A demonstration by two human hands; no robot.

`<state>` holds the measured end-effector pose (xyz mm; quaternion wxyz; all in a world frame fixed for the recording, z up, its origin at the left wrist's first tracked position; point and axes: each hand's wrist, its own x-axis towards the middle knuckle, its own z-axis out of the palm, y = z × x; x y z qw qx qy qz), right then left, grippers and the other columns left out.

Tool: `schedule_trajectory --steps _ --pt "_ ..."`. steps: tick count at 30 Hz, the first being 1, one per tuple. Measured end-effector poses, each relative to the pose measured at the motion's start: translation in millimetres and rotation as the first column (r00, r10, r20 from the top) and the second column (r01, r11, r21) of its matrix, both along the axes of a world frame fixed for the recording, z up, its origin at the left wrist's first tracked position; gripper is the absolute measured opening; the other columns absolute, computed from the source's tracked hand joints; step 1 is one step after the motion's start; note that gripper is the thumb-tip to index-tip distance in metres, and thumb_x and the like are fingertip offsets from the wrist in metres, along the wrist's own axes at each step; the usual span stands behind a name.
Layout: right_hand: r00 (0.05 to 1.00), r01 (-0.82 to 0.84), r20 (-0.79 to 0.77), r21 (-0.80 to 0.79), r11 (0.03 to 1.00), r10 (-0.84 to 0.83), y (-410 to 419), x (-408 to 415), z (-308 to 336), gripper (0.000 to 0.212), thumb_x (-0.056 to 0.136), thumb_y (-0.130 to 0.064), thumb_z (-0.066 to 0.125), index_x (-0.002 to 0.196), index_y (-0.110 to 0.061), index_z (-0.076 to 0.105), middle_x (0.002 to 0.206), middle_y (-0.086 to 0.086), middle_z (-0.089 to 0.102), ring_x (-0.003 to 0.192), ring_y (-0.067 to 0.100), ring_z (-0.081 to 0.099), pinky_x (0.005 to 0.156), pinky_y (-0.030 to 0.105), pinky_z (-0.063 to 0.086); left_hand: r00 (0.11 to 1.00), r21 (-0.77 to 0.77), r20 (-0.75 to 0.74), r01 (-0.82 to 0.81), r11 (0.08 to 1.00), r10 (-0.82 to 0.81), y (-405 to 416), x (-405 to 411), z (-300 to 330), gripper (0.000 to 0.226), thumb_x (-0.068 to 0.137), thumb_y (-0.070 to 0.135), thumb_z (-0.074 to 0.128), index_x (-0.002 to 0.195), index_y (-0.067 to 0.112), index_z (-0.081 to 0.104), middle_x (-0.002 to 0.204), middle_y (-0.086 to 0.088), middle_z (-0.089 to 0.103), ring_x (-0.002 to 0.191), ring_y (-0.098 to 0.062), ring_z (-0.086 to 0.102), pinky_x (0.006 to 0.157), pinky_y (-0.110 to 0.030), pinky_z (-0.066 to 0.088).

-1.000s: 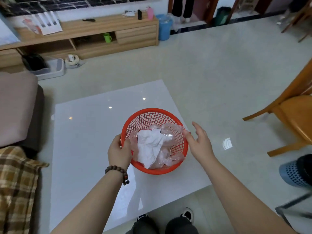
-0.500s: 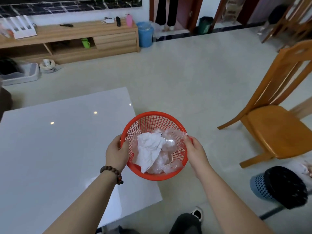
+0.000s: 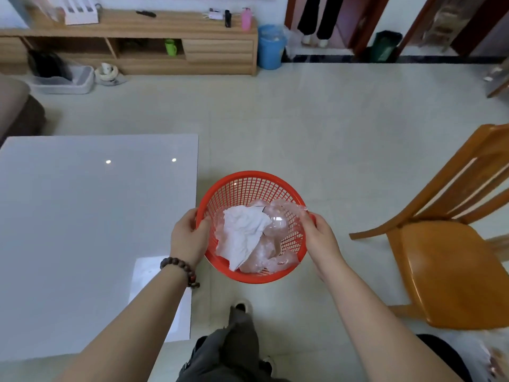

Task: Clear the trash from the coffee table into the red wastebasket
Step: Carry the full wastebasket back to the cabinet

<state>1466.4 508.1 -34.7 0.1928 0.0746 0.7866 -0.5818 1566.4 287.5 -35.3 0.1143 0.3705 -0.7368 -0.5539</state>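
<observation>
**Now both hands carry the loaded wastebasket off the bench**

Now the left hand (image 3: 190, 238) is closed on the near-left rim of the red wastebasket (image 3: 249, 188), thumb hooked inside the mesh and a bead bracelet (image 3: 180, 270) at the wrist. Opposite it, the right hand (image 3: 319, 237) pinches the right rim, its fingertips also catching an edge of clear plastic that laps over the wall.

Between the hands, inside the basket, lies the trash: a crumpled white paper (image 3: 243, 234) on top of crinkled clear plastic wrap (image 3: 275, 221), filling most of the bowl. The basket hangs in the air over the tiled floor, just right of the bench (image 3: 82, 216) corner and not touching it. Left of the left hand, the visible bench top shows only light reflections, no litter.

By my reading the clearing itself looks finished, and the step in hand is moving the full basket away. The next move calls for a level carry and a gentle lowering to the floor, keeping clear of the wooden chair (image 3: 446, 257) well out beyond the right hand, so the light wrap does not spill over the rim.
</observation>
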Motion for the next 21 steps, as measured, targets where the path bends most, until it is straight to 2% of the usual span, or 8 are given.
schedule_trajectory --steps 6,11,16,21 --pt "0.988 -0.144 0.052 0.012 0.989 0.144 -33 -84 -19 0.043 0.087 -0.061 0.049 0.112 -0.027 0.059 0.103 -0.009 0.069 0.093 0.008 0.066 0.073 0.025 0.053 0.99 0.011 0.042 -0.132 0.991 0.131 -20 -61 -21 0.017 0.088 0.022 0.048 0.091 0.032 0.062 0.086 0.008 0.069 0.078 -0.018 0.066 0.068 -0.04 0.057" --pt "0.971 -0.232 0.065 0.021 0.972 0.231 -86 -191 -32 0.046 0.088 -0.061 0.048 0.116 -0.025 0.057 0.107 -0.007 0.068 0.094 0.009 0.066 0.07 0.024 0.053 0.979 0.03 0.036 -0.201 0.979 0.2 -61 -152 -35 0.016 0.089 0.024 0.049 0.093 0.034 0.062 0.086 0.01 0.069 0.077 -0.017 0.066 0.066 -0.038 0.057" --pt "0.962 -0.269 0.053 0.052 0.962 0.266 -154 -318 -17 0.05 0.085 -0.062 0.051 0.113 -0.021 0.06 0.107 -0.002 0.07 0.098 0.015 0.066 0.09 0.041 0.054 0.974 0.062 0.016 -0.228 0.972 0.227 -119 -265 -19 0.018 0.089 0.023 0.05 0.086 0.038 0.06 0.083 0.012 0.068 0.077 -0.013 0.065 0.062 -0.03 0.053" --pt "0.96 -0.277 0.045 0.056 0.959 0.275 -215 -429 1 0.05 0.084 -0.063 0.051 0.113 -0.024 0.06 0.11 -0.002 0.068 0.102 0.016 0.064 0.093 0.044 0.053 0.958 0.064 0.002 -0.285 0.956 0.286 -169 -370 -2 0.02 0.085 0.02 0.051 0.079 0.037 0.06 0.077 0.013 0.068 0.074 -0.012 0.065 0.062 -0.03 0.053"
